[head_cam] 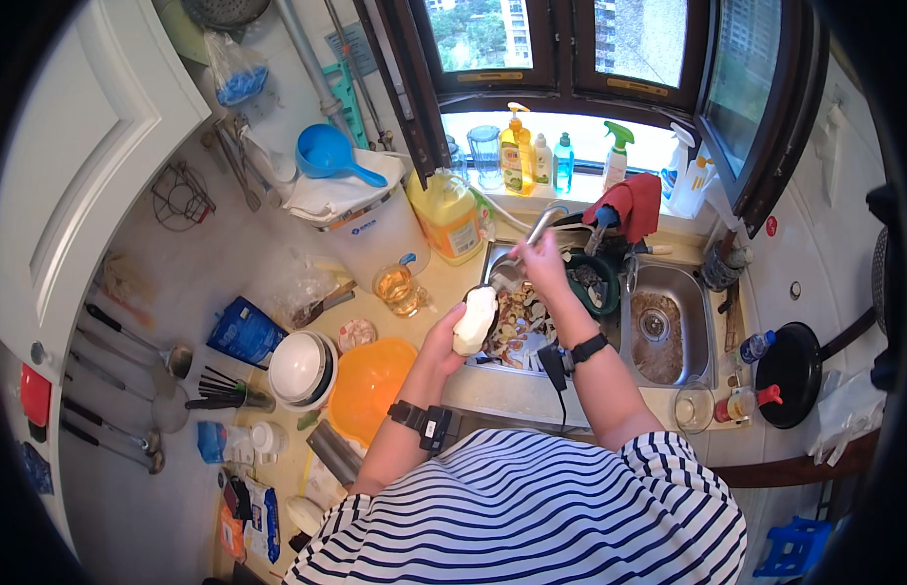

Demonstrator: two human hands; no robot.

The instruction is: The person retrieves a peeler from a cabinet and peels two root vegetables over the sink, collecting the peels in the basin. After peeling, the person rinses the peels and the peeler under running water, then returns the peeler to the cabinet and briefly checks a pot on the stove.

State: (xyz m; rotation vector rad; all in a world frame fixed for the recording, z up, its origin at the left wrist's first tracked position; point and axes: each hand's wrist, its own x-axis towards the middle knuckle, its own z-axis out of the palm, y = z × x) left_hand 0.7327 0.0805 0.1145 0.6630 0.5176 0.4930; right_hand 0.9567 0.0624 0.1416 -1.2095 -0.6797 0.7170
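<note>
My left hand holds a pale, largely peeled vegetable above the left sink basin. A dark edge shows along its right side; I cannot tell whether it is skin. My right hand is closed around a metal handle, which sticks out beyond the fist. The other end of that tool is blurred near the top of the vegetable, so its kind is unclear. Beneath both hands, brown and pale peelings fill much of the left basin. A dark green basket sits at that basin's right side.
An orange plastic basin, stacked bowls and a glass mug of amber liquid stand left. The right sink basin holds brownish residue around its drain. A red cloth hangs over the faucet. Bottles line the windowsill.
</note>
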